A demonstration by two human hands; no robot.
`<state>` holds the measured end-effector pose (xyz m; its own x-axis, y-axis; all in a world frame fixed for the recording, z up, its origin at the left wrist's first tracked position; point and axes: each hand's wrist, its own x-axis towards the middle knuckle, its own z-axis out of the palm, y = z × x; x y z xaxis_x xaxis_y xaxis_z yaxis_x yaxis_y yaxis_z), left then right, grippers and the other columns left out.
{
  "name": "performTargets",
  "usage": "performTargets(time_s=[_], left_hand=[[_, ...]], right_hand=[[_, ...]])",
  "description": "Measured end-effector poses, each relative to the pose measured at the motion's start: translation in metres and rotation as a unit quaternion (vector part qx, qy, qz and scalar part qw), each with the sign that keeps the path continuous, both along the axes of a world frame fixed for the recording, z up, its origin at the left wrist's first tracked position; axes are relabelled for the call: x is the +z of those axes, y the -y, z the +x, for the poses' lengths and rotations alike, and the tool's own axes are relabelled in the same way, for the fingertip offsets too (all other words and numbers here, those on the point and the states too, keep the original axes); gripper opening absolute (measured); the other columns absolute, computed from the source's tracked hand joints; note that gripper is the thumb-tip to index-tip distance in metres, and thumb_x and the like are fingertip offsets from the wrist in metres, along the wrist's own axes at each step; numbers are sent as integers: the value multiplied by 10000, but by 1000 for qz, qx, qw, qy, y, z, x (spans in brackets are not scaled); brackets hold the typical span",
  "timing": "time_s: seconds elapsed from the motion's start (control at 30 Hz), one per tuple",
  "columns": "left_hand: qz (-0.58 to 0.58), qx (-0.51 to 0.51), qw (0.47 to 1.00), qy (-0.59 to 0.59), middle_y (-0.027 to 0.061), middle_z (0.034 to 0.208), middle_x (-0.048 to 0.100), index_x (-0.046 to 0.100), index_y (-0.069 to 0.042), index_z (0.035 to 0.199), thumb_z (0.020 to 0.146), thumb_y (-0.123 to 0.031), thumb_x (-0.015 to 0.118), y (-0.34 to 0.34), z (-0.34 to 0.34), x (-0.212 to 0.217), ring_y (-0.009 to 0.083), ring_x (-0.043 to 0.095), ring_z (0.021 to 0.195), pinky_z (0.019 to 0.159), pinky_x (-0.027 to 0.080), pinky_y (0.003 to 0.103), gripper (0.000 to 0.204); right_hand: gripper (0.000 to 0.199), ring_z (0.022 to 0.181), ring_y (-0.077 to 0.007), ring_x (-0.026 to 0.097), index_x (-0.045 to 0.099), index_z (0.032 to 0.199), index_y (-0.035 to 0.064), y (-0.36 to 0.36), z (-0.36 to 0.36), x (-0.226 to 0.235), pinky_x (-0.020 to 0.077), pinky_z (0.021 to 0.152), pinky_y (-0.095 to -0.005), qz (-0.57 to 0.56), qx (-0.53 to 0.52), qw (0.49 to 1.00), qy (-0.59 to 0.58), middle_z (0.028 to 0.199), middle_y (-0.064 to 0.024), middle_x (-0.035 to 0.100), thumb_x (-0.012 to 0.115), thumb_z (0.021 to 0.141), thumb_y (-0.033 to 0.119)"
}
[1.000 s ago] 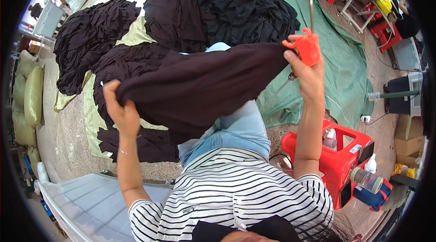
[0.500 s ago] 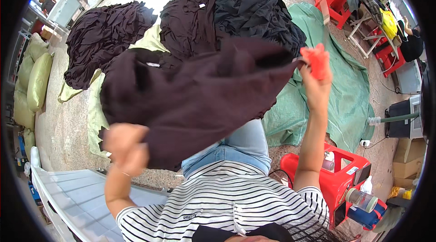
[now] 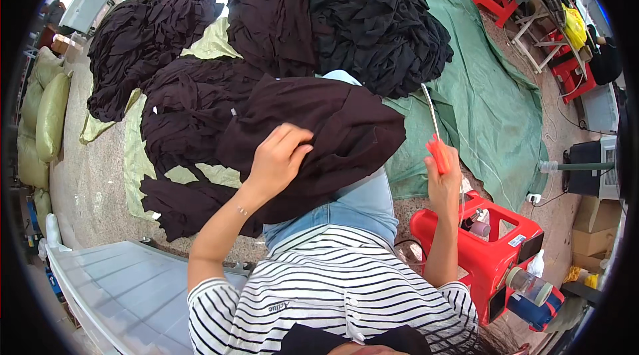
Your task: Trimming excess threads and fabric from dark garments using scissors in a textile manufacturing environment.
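A dark maroon garment (image 3: 333, 122) lies bunched across my lap over light blue jeans. Just above its near side is my left hand (image 3: 276, 158), fingers loosely bent and apart from the thumb, with nothing visible between them. Off to the right of the cloth, my right hand (image 3: 444, 178) grips a red-handled tool (image 3: 436, 152) with a long, thin metal blade pointing up and away; its exact kind is unclear. A maroon garment heap (image 3: 193, 102) lies just beyond the cloth, and another maroon piece (image 3: 183, 205) rests at its left.
More maroon heaps (image 3: 150, 38) and a black heap (image 3: 379, 18) lie farther off. Green sheeting (image 3: 492, 108) covers the floor at right. A red stool (image 3: 459, 252) holding a jar (image 3: 528, 286) stands by my right arm; a pale panel (image 3: 126, 282) is at left.
The garment has come down from a raised, spread position onto my lap. My left hand let go and moved right and farther away; my right hand released the cloth and lowered with the tool.
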<state>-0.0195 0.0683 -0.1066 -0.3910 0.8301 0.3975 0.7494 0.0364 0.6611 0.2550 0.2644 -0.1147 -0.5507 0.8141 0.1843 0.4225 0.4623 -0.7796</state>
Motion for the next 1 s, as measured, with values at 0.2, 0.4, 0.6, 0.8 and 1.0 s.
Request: performTargets(time_s=[0.2,0.4,0.6,0.8,1.0], left_hand=[[-45,14,998,-48,90,865,624,651,-47,1027,861,-138,724,-19,8,-11,297,639,771,682,509,387,203],[-191,-52,980,-4,144,709,642,623,-39,972,816,-229,758,-79,0,-7,286,658,675,644,512,390,281],[19,36,983,177,96,636,661,620,24,800,794,-29,656,-147,-62,49,158,657,563,528,482,301,64],[-38,-28,957,285,167,606,643,538,25,772,776,15,603,-189,-32,12,252,681,494,483,534,349,66],[-37,-85,966,241,128,1030,698,620,-37,1169,869,-72,683,-168,-67,-18,213,691,936,832,546,326,308]], right_hand=[[494,610,-117,610,539,1287,-59,37,26,13,485,612,-236,-263,33,958,-110,1066,-152,687,546,1022,358],[654,520,-89,558,448,1417,-63,35,0,3,448,456,-212,-296,13,949,-109,1037,-154,684,595,993,413],[661,603,-103,596,427,1455,-29,20,4,21,459,465,-222,-248,-35,958,-139,1109,-157,665,606,989,404],[602,565,-100,579,427,1470,-2,24,-5,9,449,452,-227,-201,-79,962,-168,1055,-121,664,601,1001,332],[335,512,-93,534,631,1218,30,45,8,25,448,484,-282,-244,-38,968,41,662,-43,573,687,953,227]])
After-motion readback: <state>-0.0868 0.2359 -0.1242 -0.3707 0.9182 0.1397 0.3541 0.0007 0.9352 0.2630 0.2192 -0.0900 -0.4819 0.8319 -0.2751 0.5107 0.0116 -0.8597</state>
